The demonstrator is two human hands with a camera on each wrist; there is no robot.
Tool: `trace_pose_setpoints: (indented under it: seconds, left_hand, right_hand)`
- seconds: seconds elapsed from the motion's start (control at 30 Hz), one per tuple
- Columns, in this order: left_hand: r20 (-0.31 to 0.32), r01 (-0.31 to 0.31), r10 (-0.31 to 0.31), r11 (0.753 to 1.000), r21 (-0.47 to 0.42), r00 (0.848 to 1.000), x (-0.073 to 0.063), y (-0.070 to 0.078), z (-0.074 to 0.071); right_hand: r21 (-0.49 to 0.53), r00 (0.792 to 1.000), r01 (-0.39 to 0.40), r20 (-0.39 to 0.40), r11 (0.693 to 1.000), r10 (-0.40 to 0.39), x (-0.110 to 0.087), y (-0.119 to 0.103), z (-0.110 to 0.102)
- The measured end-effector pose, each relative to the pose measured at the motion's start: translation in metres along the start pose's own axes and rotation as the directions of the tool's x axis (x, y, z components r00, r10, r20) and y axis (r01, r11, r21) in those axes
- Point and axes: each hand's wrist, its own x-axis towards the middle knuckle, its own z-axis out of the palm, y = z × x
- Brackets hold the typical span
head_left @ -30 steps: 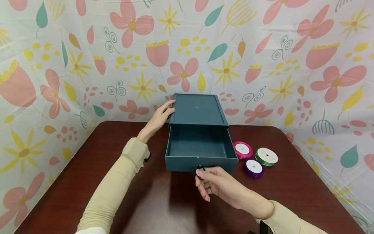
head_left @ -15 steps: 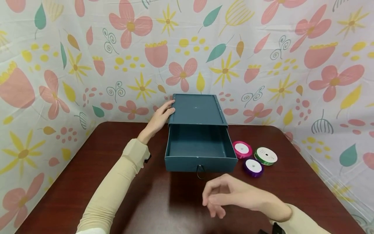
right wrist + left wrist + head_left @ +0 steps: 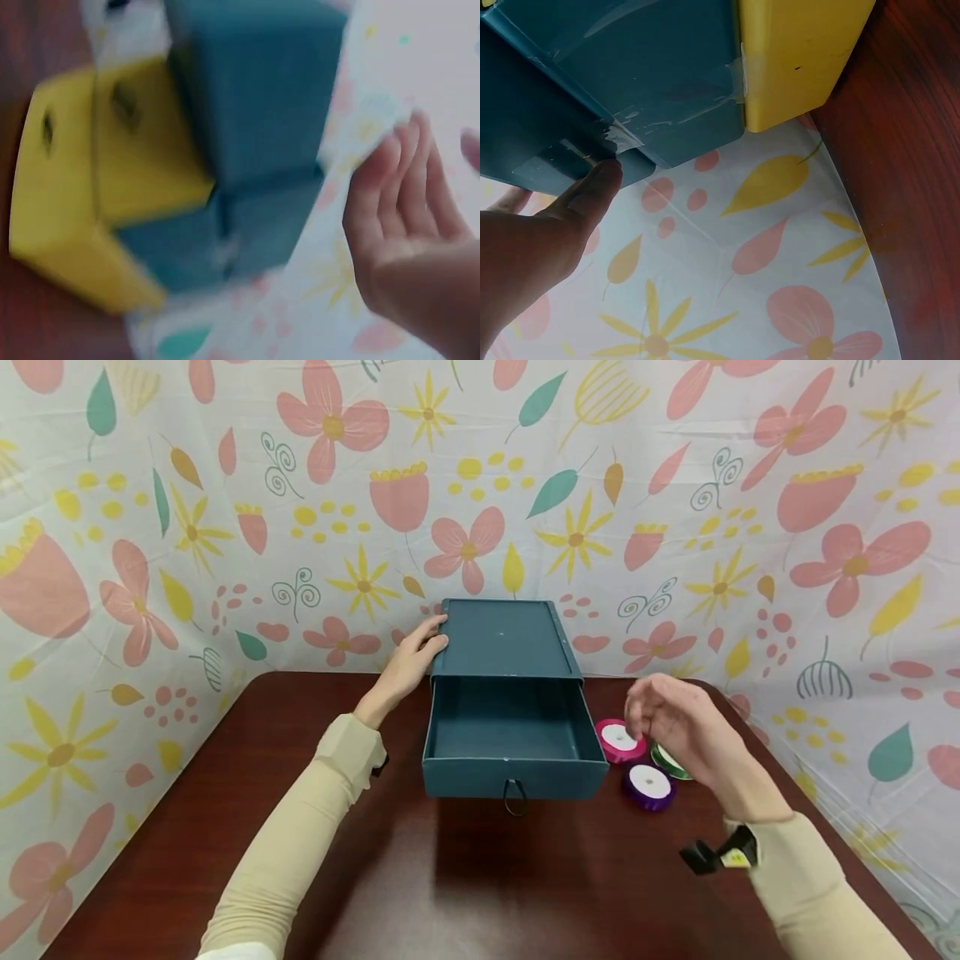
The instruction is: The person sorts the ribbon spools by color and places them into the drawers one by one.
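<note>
Hovering near ribbon spools (image 3: pixel 619 738), the right hand (image 3: pixel 678 724) bends its fingers loosely; left hand (image 3: pixel 409 662) rests relaxed fingers against the drawer box (image 3: pixel 502 639); white labels (image 3: pixel 649 781) look illegible.

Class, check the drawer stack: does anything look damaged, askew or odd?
Yes: in the left wrist view, wrinkled clear tape spans two stacked teal drawer boxes, which looks like a makeshift join. Nothing appears spilled.

My head view looks forward and down over the table (image 3: pixel 600 893); both wrist views, close in, share with it the blue drawer box (image 3: pixel 502 639).
</note>
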Motion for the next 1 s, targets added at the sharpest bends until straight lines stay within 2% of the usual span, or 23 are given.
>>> trace_pose_setpoints:
  seconds: [0.03,0.07,0.1,0.13,0.17,0.2,0.23,0.27,0.33,0.37,0.43,0.47,0.53,0.63,0.7,0.73,0.83,0.9,0.93,1.0]
  left_hand:
    - [0.003,0.004,-0.004,1.000,-0.004,1.000,-0.001,0.003,0.000]
    - [0.007,0.009,-0.009,1.000,-0.007,1.000,-0.003,0.007,-0.001]
    - [0.011,0.010,-0.010,1.000,-0.011,1.000,-0.005,0.011,-0.001]
    - [0.016,0.012,-0.012,1.000,-0.012,1.000,-0.007,0.015,-0.001]
    - [0.019,0.010,-0.010,1.000,-0.012,1.000,-0.008,0.019,-0.001]
    - [0.024,0.009,-0.008,1.000,-0.011,1.000,-0.009,0.021,-0.001]
    - [0.026,0.007,-0.007,1.000,-0.009,1.000,-0.010,0.023,-0.001]
    - [0.027,0.005,-0.004,1.000,-0.010,1.000,-0.009,0.022,-0.001]
    - [0.023,-0.003,0.003,1.000,-0.007,1.000,-0.005,0.016,-0.001]
    - [0.020,-0.008,0.008,1.000,-0.007,1.000,-0.003,0.012,-0.001]
    - [0.014,-0.014,0.014,1.000,-0.005,1.000,0.002,0.004,0.000]
    - [0.010,-0.017,0.017,1.000,-0.006,1.000,0.004,0.000,0.000]
    - [0.005,-0.023,0.023,1.000,-0.001,1.000,0.005,-0.004,0.000]
    - [-0.006,-0.028,0.028,1.000,-0.003,1.000,0.005,-0.007,0.000]
    - [-0.015,-0.028,0.028,1.000,0.001,0.999,0.004,-0.007,-0.001]
    - [-0.016,-0.027,0.027,1.000,0.005,1.000,0.004,-0.007,-0.001]
    - [-0.013,-0.019,0.019,1.000,0.012,1.000,0.003,-0.006,-0.001]
    - [-0.001,-0.015,0.015,1.000,0.008,1.000,0.003,-0.004,-0.001]
    - [0.005,-0.010,0.010,1.000,0.003,1.000,0.002,-0.002,-0.001]
    - [0.014,-0.003,0.003,1.000,-0.004,1.000,-0.002,0.005,-0.001]
  right_hand:
    - [-0.050,0.993,-0.038,-0.112,0.998,0.033,0.001,0.005,-0.009]
    - [-0.112,0.972,-0.094,-0.225,0.989,0.067,0.003,0.011,-0.019]
    - [-0.177,0.942,-0.160,-0.322,0.971,0.096,0.003,0.018,-0.028]
    - [-0.258,0.906,-0.241,-0.404,0.936,0.122,0.004,0.026,-0.036]
    - [-0.350,0.872,-0.328,-0.470,0.877,0.139,0.004,0.034,-0.043]
    - [-0.438,0.846,-0.404,-0.512,0.803,0.147,0.004,0.042,-0.050]
    - [-0.528,0.832,-0.469,-0.533,0.708,0.154,0.003,0.050,-0.056]
    - [-0.613,0.828,-0.513,-0.539,0.601,0.157,0.003,0.058,-0.061]
    - [-0.751,0.843,-0.532,-0.513,0.390,0.162,0.001,0.071,-0.071]
    - [-0.794,0.850,-0.527,-0.499,0.305,0.170,0.001,0.076,-0.074]
    - [-0.847,0.862,-0.501,-0.471,0.175,0.190,0.001,0.085,-0.080]
    - [-0.862,0.864,-0.490,-0.461,0.131,0.202,0.001,0.090,-0.082]
    - [-0.876,0.860,-0.478,-0.451,0.064,0.238,0.001,0.096,-0.085]
    - [-0.886,0.850,-0.464,-0.447,-0.005,0.279,0.002,0.104,-0.089]
    - [-0.885,0.834,-0.464,-0.453,-0.045,0.315,0.002,0.108,-0.090]
    - [-0.879,0.819,-0.473,-0.465,-0.064,0.336,0.001,0.110,-0.091]
    - [-0.852,0.765,-0.513,-0.510,-0.107,0.393,0.000,0.113,-0.091]
    - [-0.832,0.736,-0.541,-0.539,-0.123,0.410,0.000,0.114,-0.092]
    - [-0.825,0.729,-0.550,-0.549,-0.127,0.409,-0.001,0.115,-0.092]
    - [-0.822,0.732,-0.555,-0.555,-0.127,0.395,-0.002,0.115,-0.092]
